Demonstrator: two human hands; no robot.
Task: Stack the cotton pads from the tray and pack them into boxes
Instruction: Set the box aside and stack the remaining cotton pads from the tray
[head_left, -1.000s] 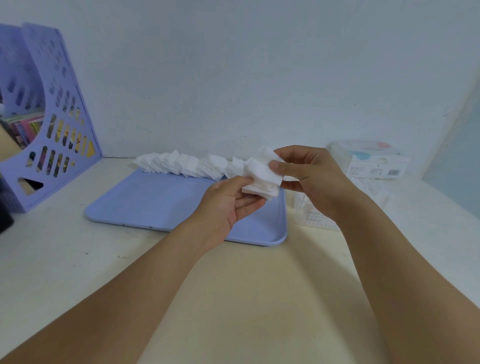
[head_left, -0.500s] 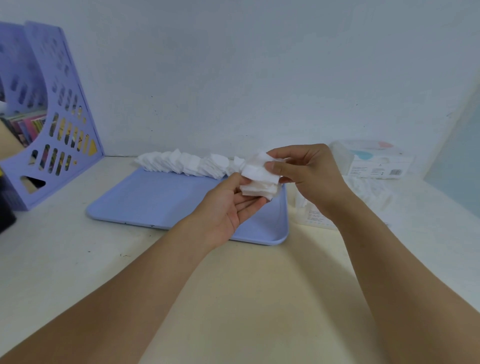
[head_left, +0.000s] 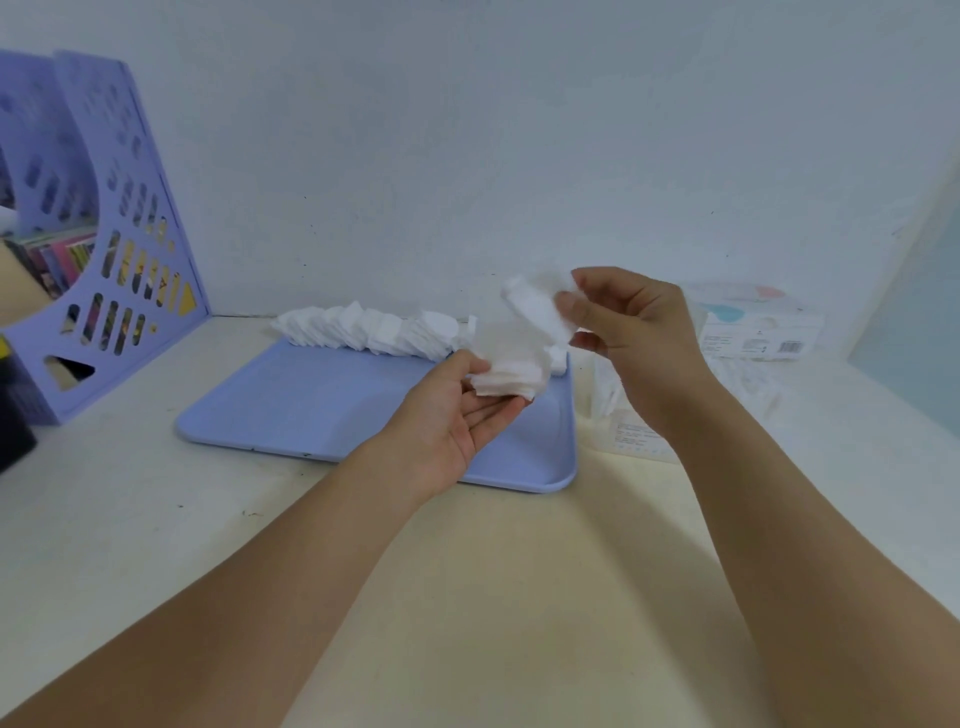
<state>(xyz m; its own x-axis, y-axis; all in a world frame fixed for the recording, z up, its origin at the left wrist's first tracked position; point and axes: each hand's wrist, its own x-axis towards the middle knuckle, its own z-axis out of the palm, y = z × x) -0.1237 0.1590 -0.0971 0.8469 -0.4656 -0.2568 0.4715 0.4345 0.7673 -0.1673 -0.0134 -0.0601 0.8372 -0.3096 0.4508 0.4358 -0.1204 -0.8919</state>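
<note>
A light blue tray (head_left: 322, 410) lies on the white table, with a row of white cotton pads (head_left: 374, 332) leaning along its far edge. My left hand (head_left: 457, 415) is palm up above the tray's right part and holds a small stack of pads (head_left: 511, 371) between thumb and fingers. Just above it, my right hand (head_left: 628, 332) pinches a few pads (head_left: 540, 306) between thumb and fingertips, lifted clear of the stack. A clear box (head_left: 623, 421) with pads inside sits right of the tray, partly hidden by my right forearm.
A purple perforated file holder (head_left: 119, 249) with books stands at the far left. A white printed box (head_left: 753, 332) rests at the back right by the wall. A dark object (head_left: 13, 431) sits at the left edge. A pale panel (head_left: 919, 332) rises at the right.
My right hand has lifted a few pads up and away from the stack; before, both hands held the pads together. My left hand has dropped slightly and opened its palm.
</note>
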